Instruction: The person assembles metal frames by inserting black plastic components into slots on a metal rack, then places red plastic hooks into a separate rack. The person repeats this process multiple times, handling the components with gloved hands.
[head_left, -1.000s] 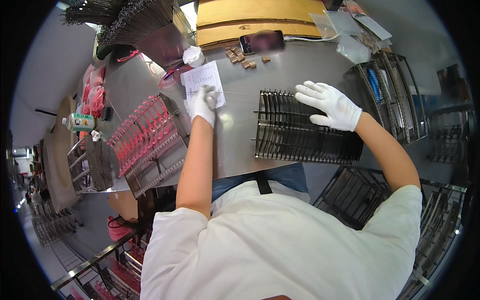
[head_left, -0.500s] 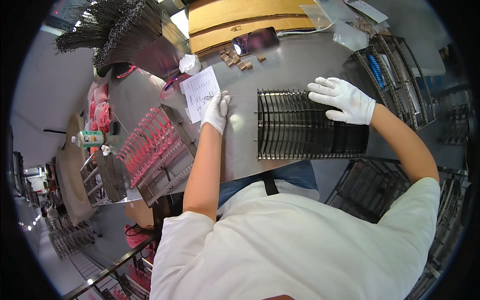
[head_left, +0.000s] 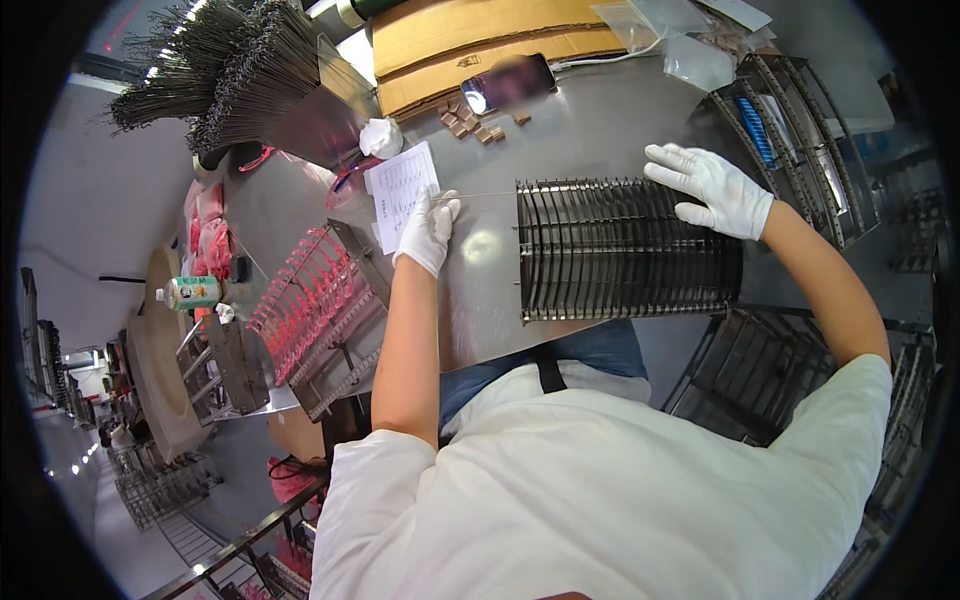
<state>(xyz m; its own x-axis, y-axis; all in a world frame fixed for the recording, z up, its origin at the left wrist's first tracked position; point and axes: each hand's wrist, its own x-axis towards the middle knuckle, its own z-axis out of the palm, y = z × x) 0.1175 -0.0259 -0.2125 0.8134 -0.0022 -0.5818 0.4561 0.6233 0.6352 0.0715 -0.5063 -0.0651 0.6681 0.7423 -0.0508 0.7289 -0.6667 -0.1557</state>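
Both my hands wear white gloves. My left hand (head_left: 428,230) is closed on a thin metal wire (head_left: 480,195) that runs right toward a dark slotted metal rack (head_left: 620,250) lying on the grey steel table (head_left: 480,290). The hand rests partly over a white paper sheet (head_left: 398,188). My right hand (head_left: 715,188) lies flat, fingers spread, on the rack's far right corner and holds nothing.
A bundle of thin dark wires (head_left: 230,70) lies at the far left. A phone (head_left: 508,84) and small brown blocks (head_left: 475,125) sit before cardboard (head_left: 480,45). A rack with red parts (head_left: 315,300) stands left, wire racks (head_left: 790,140) right, a spray can (head_left: 190,292) far left.
The view has shifted, so the table sits lower and further right in the picture. My left hand has closed on a thin wire beside the paper. My right hand stays on the rack.
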